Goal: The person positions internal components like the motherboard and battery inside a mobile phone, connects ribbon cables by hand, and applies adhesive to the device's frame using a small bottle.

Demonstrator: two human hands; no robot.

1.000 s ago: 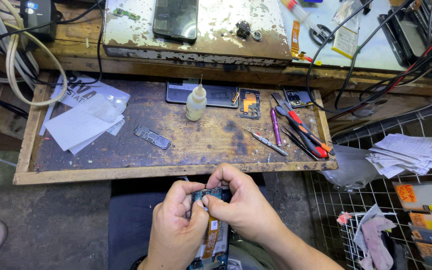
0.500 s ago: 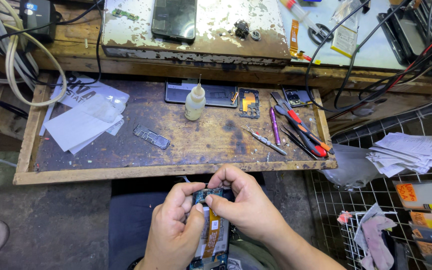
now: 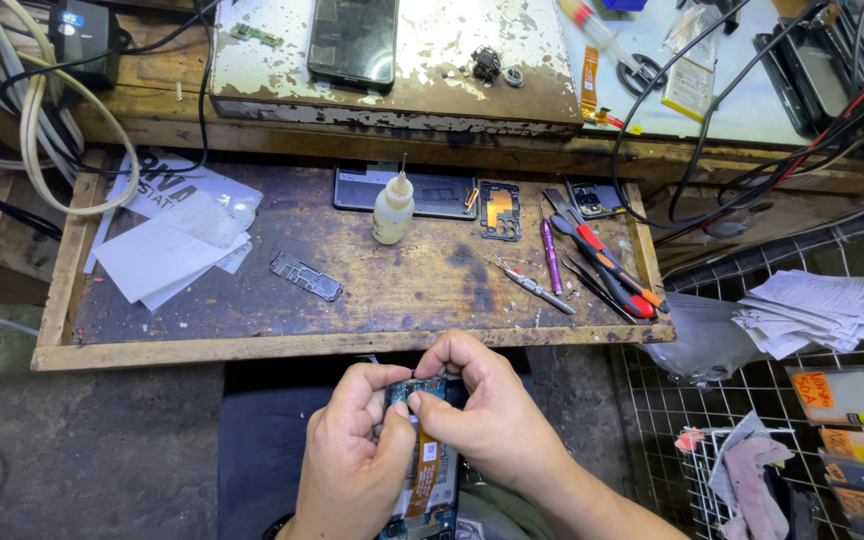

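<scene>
Both my hands hold an opened phone (image 3: pixel 426 478) over my lap, below the wooden tray's front edge. Its bare circuit board and an orange flex strip show between my wrists. My left hand (image 3: pixel 357 462) grips the phone's left side, thumb pressed on the board near the top. My right hand (image 3: pixel 487 415) curls over the top end, fingertips pinched on a small part there that I cannot make out.
The pulled-out wooden tray (image 3: pixel 352 345) carries white papers (image 3: pixel 172 245), a small metal bracket (image 3: pixel 305 276), a glue bottle (image 3: pixel 392 208), a phone frame (image 3: pixel 442 192), tweezers (image 3: pixel 532 285) and red-handled tools (image 3: pixel 607 265). A dark phone (image 3: pixel 354 40) lies on the bench above. Wire racks (image 3: pixel 752 400) stand right.
My hands and the phone have stayed over my lap; the fingers shifted slightly around the phone's top end. Nothing on the tray moved.
</scene>
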